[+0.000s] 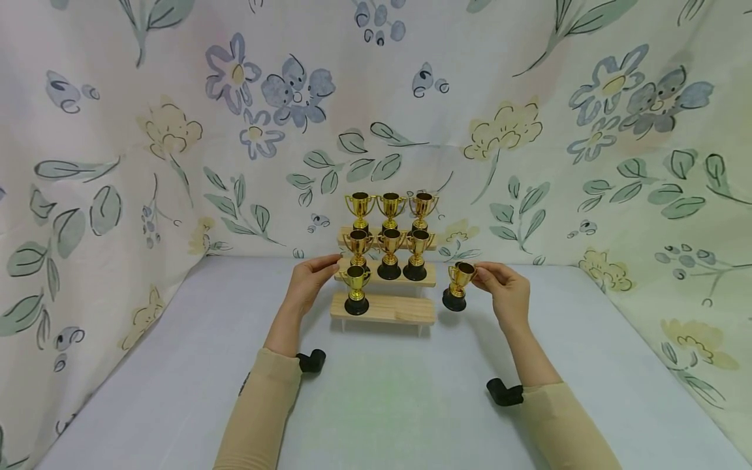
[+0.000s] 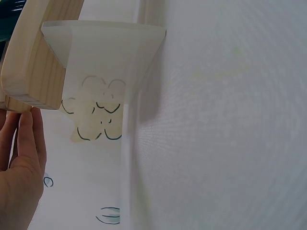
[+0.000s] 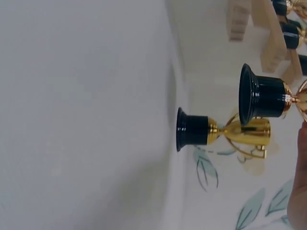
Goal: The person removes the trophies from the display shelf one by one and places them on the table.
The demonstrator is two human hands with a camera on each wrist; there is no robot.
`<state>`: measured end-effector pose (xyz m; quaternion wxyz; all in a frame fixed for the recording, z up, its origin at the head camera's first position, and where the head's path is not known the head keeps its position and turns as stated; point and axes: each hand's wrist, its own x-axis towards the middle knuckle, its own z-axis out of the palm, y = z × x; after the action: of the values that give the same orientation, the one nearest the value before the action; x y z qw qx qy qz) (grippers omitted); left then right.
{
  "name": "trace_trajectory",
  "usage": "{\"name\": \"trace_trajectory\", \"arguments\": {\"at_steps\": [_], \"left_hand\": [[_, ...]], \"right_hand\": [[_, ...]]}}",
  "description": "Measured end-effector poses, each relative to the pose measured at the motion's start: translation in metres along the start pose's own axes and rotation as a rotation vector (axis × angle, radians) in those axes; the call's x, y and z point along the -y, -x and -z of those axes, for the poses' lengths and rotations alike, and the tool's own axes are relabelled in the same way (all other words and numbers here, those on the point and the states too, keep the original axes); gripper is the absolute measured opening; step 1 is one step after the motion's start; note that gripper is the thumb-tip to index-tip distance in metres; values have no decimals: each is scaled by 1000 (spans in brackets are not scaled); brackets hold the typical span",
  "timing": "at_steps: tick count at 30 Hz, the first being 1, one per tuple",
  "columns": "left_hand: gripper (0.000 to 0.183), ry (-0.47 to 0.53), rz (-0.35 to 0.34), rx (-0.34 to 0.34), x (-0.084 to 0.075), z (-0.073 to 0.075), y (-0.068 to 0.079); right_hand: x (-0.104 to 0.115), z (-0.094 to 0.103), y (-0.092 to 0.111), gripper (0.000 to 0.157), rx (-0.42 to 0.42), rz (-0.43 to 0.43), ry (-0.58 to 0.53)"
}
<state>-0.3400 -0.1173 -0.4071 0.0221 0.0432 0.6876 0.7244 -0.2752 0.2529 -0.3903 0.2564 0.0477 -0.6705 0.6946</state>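
My right hand [image 1: 510, 294] pinches a small gold trophy cup [image 1: 461, 277] by its handle side, right of the stepped wooden display shelf [image 1: 405, 309]. The held cup [image 3: 268, 96] tilts slightly, its black base apart from the shelf. Behind it, the right wrist view has a second trophy cup [image 3: 247, 132] upright on the table. My left hand [image 1: 308, 281] touches the left end of the middle shelf board with fairly straight fingers [image 2: 29, 143]. A single trophy cup [image 1: 356, 287] stands at the left of the front board; three stand on the middle board and three on the back board.
White supports [image 2: 105, 48] hold up the boards. A pale cloth [image 1: 376, 398] covers the table. Flower-patterned fabric [image 1: 411, 130] hangs close behind the shelf and along both sides. A black wrist-camera mount sits on each wrist.
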Motion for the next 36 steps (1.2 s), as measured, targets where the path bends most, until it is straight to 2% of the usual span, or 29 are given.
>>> {"name": "trace_trajectory", "arguments": {"at_steps": [6,11,18,25,36], "left_hand": [[40,6,-1,1,0,0,0],[41,10,-6,14,1,1,2],[40,15,-1,5,1,1,3],[41,5,1,5,1,2,2],[41,17,0,8,0,0,1]], "right_hand": [[-4,10,-5,29,-48,-40,28],[3,16,-5,25,-79,-82,17],[10,21,-4,19,-103,-103,-13],[5,29,-8,21,-123,-103,-52],[-2,36,-14,21,-139,-112,-39]]}}
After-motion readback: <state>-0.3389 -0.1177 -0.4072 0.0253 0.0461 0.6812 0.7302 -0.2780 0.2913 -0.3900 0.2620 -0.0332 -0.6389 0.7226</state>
